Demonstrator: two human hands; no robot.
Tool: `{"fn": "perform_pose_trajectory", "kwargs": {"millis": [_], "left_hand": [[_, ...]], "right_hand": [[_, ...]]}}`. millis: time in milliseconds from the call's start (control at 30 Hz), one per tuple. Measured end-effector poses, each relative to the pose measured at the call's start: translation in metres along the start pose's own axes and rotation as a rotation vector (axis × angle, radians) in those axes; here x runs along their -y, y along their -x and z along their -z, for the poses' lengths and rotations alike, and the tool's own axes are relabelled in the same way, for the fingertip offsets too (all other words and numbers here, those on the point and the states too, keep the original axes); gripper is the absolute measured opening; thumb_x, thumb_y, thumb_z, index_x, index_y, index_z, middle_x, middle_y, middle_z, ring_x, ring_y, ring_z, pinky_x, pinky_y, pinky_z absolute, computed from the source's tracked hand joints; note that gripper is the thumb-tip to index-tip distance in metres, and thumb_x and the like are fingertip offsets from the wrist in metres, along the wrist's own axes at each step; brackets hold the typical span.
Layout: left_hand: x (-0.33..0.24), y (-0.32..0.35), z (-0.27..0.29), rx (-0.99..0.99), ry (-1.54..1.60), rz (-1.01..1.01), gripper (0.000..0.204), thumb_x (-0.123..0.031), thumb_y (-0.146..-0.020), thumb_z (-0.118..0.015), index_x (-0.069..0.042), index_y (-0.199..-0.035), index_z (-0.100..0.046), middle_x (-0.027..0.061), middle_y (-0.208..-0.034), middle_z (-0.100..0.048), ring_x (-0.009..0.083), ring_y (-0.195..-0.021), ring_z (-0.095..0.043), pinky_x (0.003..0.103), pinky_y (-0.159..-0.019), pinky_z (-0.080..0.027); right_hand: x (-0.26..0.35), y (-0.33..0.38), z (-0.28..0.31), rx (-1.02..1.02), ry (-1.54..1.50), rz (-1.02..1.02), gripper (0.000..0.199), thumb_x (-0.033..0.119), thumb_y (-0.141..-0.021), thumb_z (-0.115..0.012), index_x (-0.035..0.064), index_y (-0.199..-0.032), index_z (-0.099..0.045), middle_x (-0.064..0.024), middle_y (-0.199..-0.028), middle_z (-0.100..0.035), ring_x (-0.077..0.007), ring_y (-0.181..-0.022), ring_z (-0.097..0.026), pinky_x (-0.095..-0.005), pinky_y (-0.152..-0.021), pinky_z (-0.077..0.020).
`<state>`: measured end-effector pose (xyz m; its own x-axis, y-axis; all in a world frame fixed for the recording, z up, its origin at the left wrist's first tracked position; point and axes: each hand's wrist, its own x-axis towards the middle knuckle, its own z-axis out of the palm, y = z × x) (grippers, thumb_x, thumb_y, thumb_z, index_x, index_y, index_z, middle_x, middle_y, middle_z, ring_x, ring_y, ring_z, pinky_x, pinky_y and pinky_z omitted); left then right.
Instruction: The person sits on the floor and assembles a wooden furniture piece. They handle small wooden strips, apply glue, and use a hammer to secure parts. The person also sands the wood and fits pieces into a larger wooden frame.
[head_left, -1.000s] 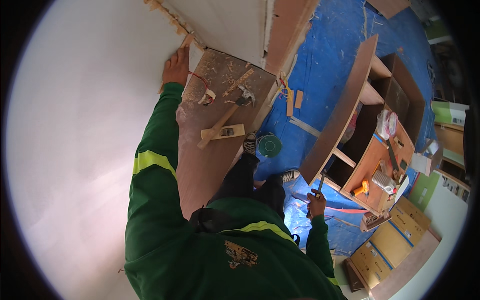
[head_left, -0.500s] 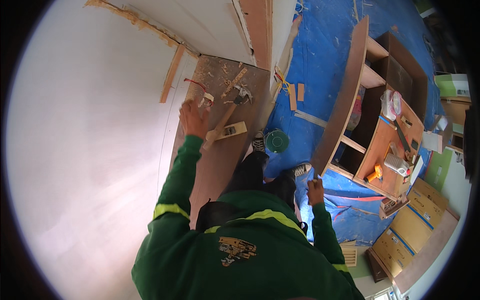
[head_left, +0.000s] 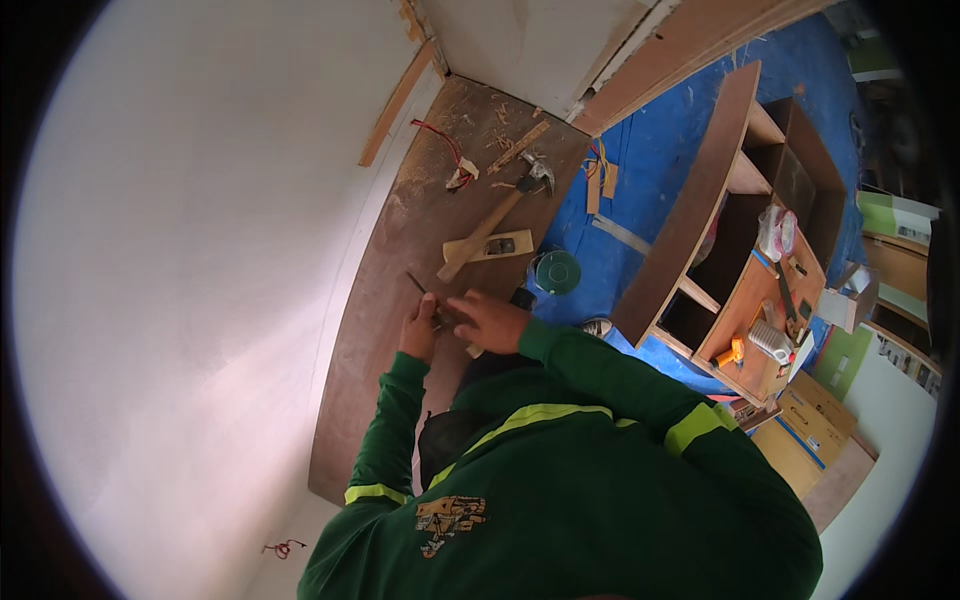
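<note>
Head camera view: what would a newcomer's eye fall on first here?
Probably the left hand and right hand, close together near the centre, a thin dark tool jutting from the left. Beyond them, a hammer, handle over a wooden plane, lies on the brown board. To the right, bright blue sheeting lies around a brown cabinet.

The hands (head_left: 492,322) are close together over a brown board (head_left: 375,330), the left (head_left: 418,336) holding a slim dark tool (head_left: 416,283).

White wall (head_left: 200,220), floor sheet (head_left: 650,180) (blue)
</note>
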<state>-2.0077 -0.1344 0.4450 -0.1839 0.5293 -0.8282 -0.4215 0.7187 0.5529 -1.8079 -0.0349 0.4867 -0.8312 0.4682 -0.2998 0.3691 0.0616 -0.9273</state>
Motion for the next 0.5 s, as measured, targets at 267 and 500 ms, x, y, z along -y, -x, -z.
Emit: {"fn": "perform_pose_trajectory", "kwargs": {"millis": [267,500], "left_hand": [[0.032,-0.028,0.099,-0.52,-1.038,-0.339,0.037,-0.036,-0.105,-0.055,-0.003,-0.121,-0.064,0.017,-0.101,-0.067,0.0306,-0.09,-0.07,0.044,-0.076,-0.056],[0.038,-0.019,0.1,-0.688,-1.377,-0.542,0.041,-0.023,-0.094,-0.07,-0.007,-0.131,-0.062,0.0157,-0.111,-0.062,0.0373,-0.098,-0.064,0.05,-0.08,-0.053]], "right_hand": [[-0.126,-0.088,0.087,-0.687,-0.325,-0.812,0.058,0.053,-0.093,-0.07,-0.0029,-0.105,-0.065,-0.0104,-0.081,-0.066,-0.0205,-0.065,-0.066,-0.0375,-0.058,-0.0541],[-0.109,-0.121,0.111,-0.696,-0.558,-0.97,0.037,0.037,-0.098,-0.068,-0.0002,-0.095,-0.069,-0.0075,-0.074,-0.062,-0.0177,-0.054,-0.057,-0.0355,-0.047,-0.0476]]}}
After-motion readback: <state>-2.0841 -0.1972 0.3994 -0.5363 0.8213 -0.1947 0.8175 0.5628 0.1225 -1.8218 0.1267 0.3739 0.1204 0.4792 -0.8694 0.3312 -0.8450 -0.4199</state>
